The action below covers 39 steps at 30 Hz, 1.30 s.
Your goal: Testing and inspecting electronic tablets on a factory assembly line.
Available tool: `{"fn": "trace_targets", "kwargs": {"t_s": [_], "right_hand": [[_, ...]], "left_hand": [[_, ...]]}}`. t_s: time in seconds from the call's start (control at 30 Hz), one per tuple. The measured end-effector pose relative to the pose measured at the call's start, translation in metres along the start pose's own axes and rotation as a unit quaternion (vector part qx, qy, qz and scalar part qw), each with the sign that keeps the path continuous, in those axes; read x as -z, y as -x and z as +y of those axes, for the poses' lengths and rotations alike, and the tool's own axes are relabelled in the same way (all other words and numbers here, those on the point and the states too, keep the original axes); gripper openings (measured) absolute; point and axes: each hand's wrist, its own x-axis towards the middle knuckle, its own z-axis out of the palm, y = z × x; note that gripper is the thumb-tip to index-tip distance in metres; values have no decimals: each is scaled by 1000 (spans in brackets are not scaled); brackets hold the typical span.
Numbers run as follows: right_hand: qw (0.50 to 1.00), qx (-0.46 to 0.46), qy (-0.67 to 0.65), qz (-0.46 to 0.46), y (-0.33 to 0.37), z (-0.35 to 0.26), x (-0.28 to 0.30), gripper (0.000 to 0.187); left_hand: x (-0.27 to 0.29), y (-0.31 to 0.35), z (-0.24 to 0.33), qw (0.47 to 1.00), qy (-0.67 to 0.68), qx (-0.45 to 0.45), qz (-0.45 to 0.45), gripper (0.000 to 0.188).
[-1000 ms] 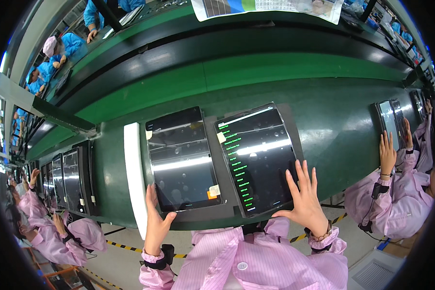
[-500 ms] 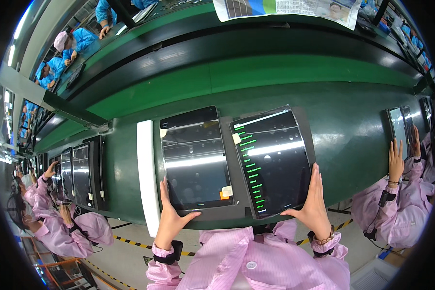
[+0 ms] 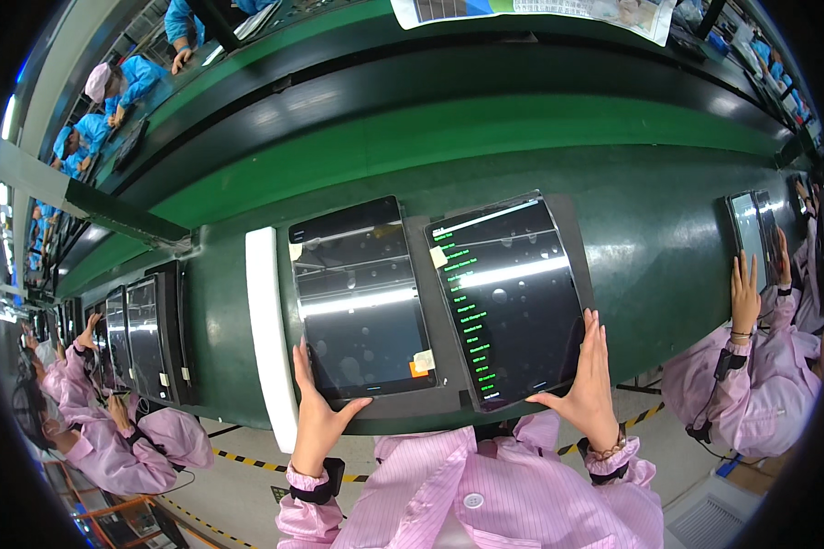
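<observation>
At tablets' [image 3: 435,297] edges, apparently both hands [image 3: 319,416].

We see glossy glass on both tablets [image 3: 362,302] [image 3: 508,297], mirroring lamps; matt green belt [image 3: 650,229]; smooth white foam strip [image 3: 265,329] at nine o'clock; striped cloth sleeves [image 3: 513,494].
</observation>
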Motion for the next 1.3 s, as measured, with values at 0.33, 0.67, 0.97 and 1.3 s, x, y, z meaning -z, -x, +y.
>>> {"fn": "trace_targets", "kwargs": {"t_s": [0.33,0.67,0.97,1.3], "right_hand": [[999,23,3,47,4,-1,-10,130],[999,-3,29,34,8,-5,-4,129],[999,-9,-45,-4,-9,-1,8,128],[990,109,-76,-50,-156,15,24,119]], "left_hand": [[1,0,3,999,14,30,-6,124],[6,5,3,1000,-19,9,-19,128],[20,-2,7,974,-198,-111,-24,128],[47,-119,5,924,-344,-164,37,122]]}}
